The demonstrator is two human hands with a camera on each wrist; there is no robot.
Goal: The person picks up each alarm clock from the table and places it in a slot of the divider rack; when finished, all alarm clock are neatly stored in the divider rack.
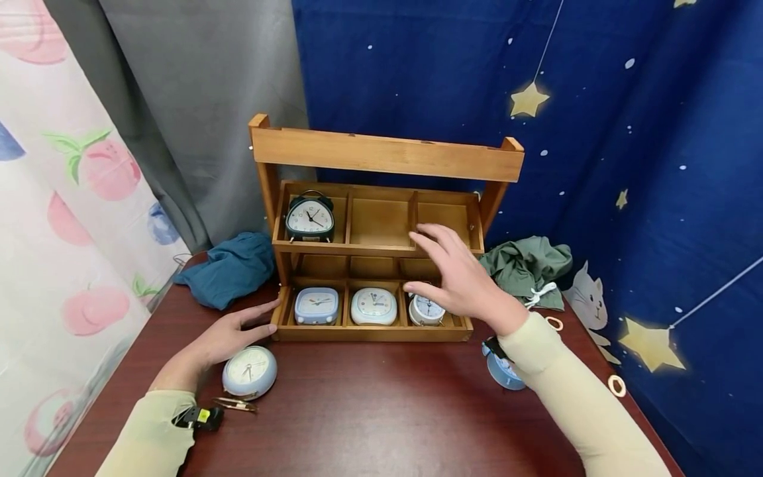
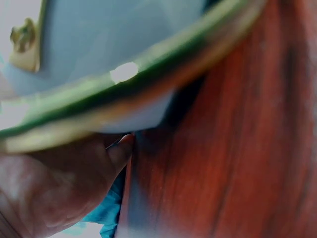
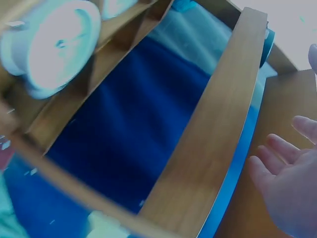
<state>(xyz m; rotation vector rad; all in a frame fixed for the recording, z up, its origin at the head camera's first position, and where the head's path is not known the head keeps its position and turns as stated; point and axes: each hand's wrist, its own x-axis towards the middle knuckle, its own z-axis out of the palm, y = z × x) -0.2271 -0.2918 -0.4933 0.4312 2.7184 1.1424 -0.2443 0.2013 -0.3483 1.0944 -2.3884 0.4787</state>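
A wooden two-tier shelf [image 1: 387,156] stands at the back of the table. My left hand [image 1: 223,339] touches its lower left corner with extended fingers, beside a light blue rounded clock [image 1: 250,371] on the table. My right hand [image 1: 461,278] hovers before the right side with spread fingers, holding nothing. Behind it, a white round alarm clock [image 1: 426,310], partly covered, sits in the lower right compartment. A blue squarish clock [image 1: 316,305] fills the lower left compartment, a white-and-blue clock [image 1: 373,306] the middle one. A dark green alarm clock [image 1: 310,218] stands in the upper left compartment.
A blue clock [image 1: 503,372] lies partly hidden under the right wrist. A gold curved piece [image 1: 236,404] is by the light blue clock. Teal cloth [image 1: 229,270] lies left of the shelf, green cloth [image 1: 527,265] right. Pale rings [image 1: 616,385] lie along the right edge.
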